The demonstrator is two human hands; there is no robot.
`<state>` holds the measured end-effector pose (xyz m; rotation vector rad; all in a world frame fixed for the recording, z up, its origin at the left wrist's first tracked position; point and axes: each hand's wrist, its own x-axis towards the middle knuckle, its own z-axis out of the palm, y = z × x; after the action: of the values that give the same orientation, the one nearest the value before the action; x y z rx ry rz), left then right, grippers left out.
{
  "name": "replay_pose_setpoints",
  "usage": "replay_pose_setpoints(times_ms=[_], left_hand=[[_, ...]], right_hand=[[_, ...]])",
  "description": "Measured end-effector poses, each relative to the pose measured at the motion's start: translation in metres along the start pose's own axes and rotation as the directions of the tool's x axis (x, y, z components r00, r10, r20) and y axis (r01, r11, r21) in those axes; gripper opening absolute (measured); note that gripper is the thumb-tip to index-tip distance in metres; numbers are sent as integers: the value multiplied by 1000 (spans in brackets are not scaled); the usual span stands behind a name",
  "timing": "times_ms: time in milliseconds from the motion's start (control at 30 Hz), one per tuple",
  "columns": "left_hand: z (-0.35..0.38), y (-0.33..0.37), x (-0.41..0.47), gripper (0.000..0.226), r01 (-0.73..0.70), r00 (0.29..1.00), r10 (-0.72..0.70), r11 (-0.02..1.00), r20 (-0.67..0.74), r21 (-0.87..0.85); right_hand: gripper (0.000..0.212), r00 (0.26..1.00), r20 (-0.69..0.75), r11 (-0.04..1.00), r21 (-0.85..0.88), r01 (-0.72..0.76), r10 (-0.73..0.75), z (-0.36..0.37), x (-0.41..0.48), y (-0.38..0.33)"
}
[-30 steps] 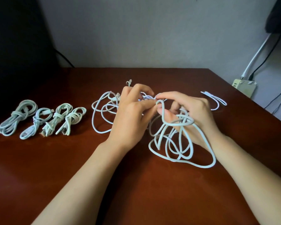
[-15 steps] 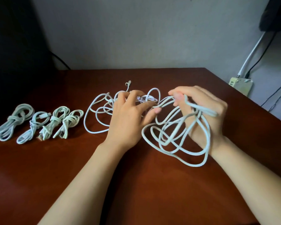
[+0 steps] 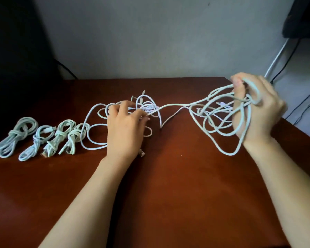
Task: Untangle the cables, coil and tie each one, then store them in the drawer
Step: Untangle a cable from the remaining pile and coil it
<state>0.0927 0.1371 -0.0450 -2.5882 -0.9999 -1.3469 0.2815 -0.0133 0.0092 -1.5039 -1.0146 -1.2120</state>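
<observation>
Right hand (image 3: 256, 111) has pulled cable loops (image 3: 222, 111) rightward; left hand (image 3: 125, 129) pinches tangle (image 3: 147, 107).

Dim, soft light, dark left corner, motion-blurred right hand (image 3: 258, 111), wide-angle warping

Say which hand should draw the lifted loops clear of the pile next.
Right, probably. The right hand grips the lifted loops off the table, with a strand stretched back to the tangled pile; the left hand pins that pile down, so it suits anchoring.
</observation>
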Motion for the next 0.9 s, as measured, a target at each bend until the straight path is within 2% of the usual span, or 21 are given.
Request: replay_pose_setpoints(times_ms=[100,133,200,233,333,467,567,633,767,833,900], left_hand=[[-1,3,-1,21,5,1000,-5,999,-3,-35],[-1,3,-2,22,7,1000,-7,999,-6,-46],[-2,3,-2,21,13,1000,-13,998,-9,-65],[-2,4,-3,20,16,1000,-17,997,-7,-72],[-3,6,-3,20,29,1000,-28,996,13,-89],[-7,11,-2,21,4,999,1,989,35,-148],[-9,18,-2,33,-22,998,33,971,44,-238],[-8,21,-3,30,-56,996,73,960,50,-273],[-10,24,-3,34,-84,993,108,935,51,-344],[-12,27,-2,26,-84,992,111,926,53,-367],[-13,29,-1,17,-83,993,109,927,52,-366]], right_hand=[[32,972,217,989,-132,-65,92,4,-2,11],[32,954,276,987,-136,-81,117,4,-4,12],[23,935,342,995,-32,-91,96,4,-4,11],[18,928,371,999,18,-30,21,4,-5,11],[30,884,333,944,68,324,-328,6,-9,-7],[17,785,334,851,267,453,-523,12,-19,-40],[23,708,420,821,357,446,-568,13,-27,-54],[24,679,479,830,361,426,-556,13,-28,-57],[19,687,552,881,302,364,-472,12,-27,-57],[14,683,608,914,293,281,-405,9,-26,-57],[18,681,632,925,318,207,-370,8,-24,-56]])
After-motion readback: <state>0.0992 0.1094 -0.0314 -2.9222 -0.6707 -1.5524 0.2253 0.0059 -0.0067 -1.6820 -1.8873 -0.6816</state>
